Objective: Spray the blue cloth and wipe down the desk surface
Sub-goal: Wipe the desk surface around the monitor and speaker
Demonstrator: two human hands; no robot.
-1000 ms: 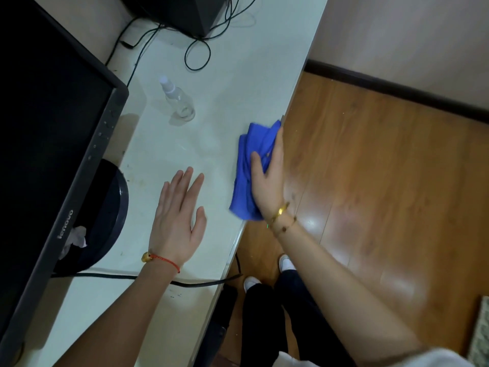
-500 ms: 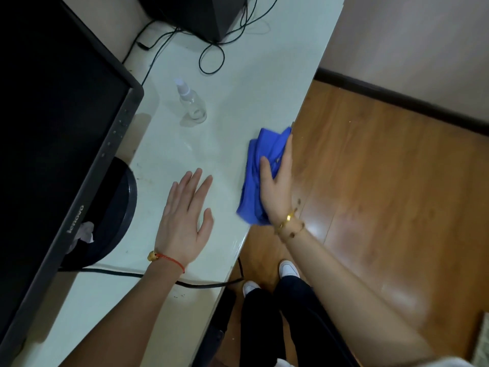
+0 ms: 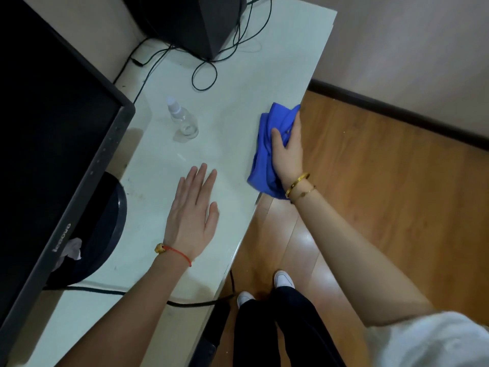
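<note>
A crumpled blue cloth [image 3: 264, 152] lies on the right edge of the white desk [image 3: 238, 83], partly hanging over it. My right hand [image 3: 288, 152] presses on the cloth, thumb and fingers closed around its folds. My left hand [image 3: 193, 215] rests flat on the desk with its fingers spread, holding nothing, about a hand's width left of the cloth. A small clear spray bottle [image 3: 182, 120] with a white nozzle stands upright farther back, apart from both hands.
A black monitor [image 3: 53, 144] on a round base [image 3: 105, 229] fills the left side. A dark box [image 3: 195, 19] with looped cables [image 3: 203, 78] sits at the desk's far end. A black cable [image 3: 111, 292] crosses the near desk. Wooden floor [image 3: 383, 194] lies to the right.
My right hand has slid the blue cloth a little farther along the desk's right edge. My left hand stays flat in place. The spray bottle has not moved.
</note>
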